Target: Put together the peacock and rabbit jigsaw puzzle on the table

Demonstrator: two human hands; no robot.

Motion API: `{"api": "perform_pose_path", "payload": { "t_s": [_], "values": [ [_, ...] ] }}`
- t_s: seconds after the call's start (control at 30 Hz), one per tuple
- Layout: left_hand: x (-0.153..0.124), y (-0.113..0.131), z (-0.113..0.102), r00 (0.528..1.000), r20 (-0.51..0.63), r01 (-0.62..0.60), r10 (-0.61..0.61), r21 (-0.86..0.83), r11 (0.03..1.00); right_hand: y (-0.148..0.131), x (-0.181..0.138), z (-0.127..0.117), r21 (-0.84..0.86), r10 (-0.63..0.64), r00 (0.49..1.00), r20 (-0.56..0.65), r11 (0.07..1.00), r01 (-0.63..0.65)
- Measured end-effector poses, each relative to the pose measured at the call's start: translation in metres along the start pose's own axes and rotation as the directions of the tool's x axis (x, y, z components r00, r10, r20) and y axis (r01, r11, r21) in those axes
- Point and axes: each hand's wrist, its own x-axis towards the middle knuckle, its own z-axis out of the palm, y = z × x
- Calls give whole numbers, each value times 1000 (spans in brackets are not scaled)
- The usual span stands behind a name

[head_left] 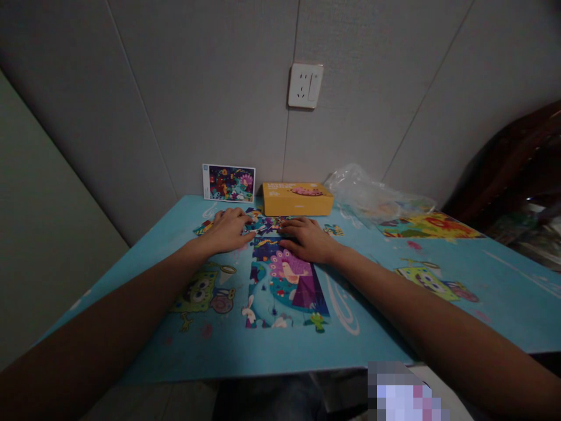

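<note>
A partly joined colourful jigsaw puzzle (284, 286) lies in the middle of the blue cartoon-printed table (385, 327). My left hand (228, 229) rests palm down at the puzzle's upper left edge, fingers stretched toward the pieces. My right hand (309, 238) lies flat on the puzzle's upper right part, fingers pointing left onto the pieces. The fingertips of both hands nearly meet over the top rows. A few loose pieces (333, 230) lie beside the hands.
A yellow box (297, 199) and a picture card (228, 183) stand against the wall behind the puzzle. A crumpled clear plastic bag (372, 196) and a colourful sheet (427, 225) lie at the back right. A wall socket (305, 86) is above; a dark chair stands at right.
</note>
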Motion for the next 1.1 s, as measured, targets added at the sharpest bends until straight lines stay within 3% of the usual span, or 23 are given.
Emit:
{"api": "perform_pose_path", "payload": {
  "t_s": [0.27,0.53,1.1],
  "values": [
    [1,7,-6,999,-43,-14,11,-66,998,-1,0,-1,19,-5,1000,-7,1000,5],
    [-1,7,-3,1000,14,27,-27,31,999,-3,0,-1,44,-41,999,-26,998,42],
    [-1,8,0,995,-67,-85,78,-103,991,-2,0,1,72,-77,996,-48,994,81]
  ]
}}
